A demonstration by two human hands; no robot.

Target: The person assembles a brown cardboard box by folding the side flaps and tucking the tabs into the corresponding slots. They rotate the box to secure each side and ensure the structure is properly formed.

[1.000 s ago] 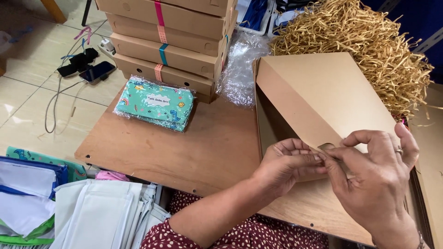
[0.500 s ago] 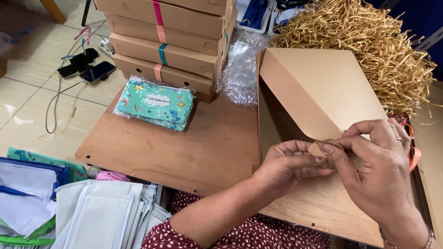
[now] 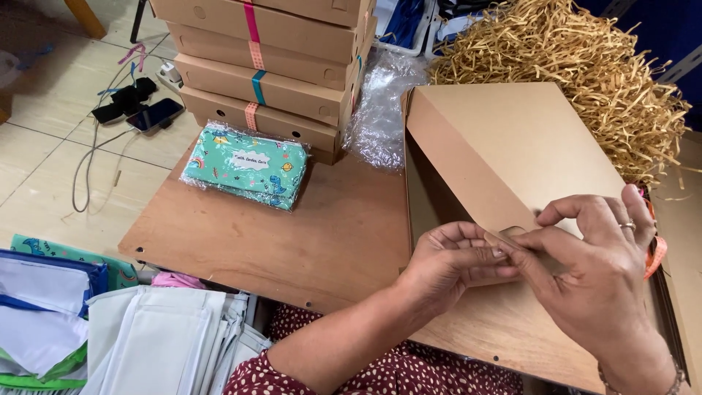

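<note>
- I note the left hand (image 3: pixel 457 260) and right hand (image 3: pixel 596 281) meeting at the front edge of a flat brown cardboard box (image 3: pixel 526 168), which lies on the low wooden board (image 3: pixel 292 241) just in front of the person; the lid stands half raised.
- Both hands are closed in a pinch: fingertips of each press on a small closing tab (image 3: pixel 510 235) at the lid's edge. I cannot tell whether the tab sits in its slot.
- Risk: thin card at the tab could crease or tear if the pinch twists it; the grip is on a very narrow piece.
- Risk: the lid is held only at that one point, so a slip could let it spring open or drop shut on the fingers.
- Risk: the heap of paper shred (image 3: pixel 585 66) touches the box's far side; strands could get caught under the lid.
- The wrapped green packet (image 3: pixel 248 168) and stacked cartons (image 3: pixel 270 66) lie well apart to the left, no hazard there.
</note>
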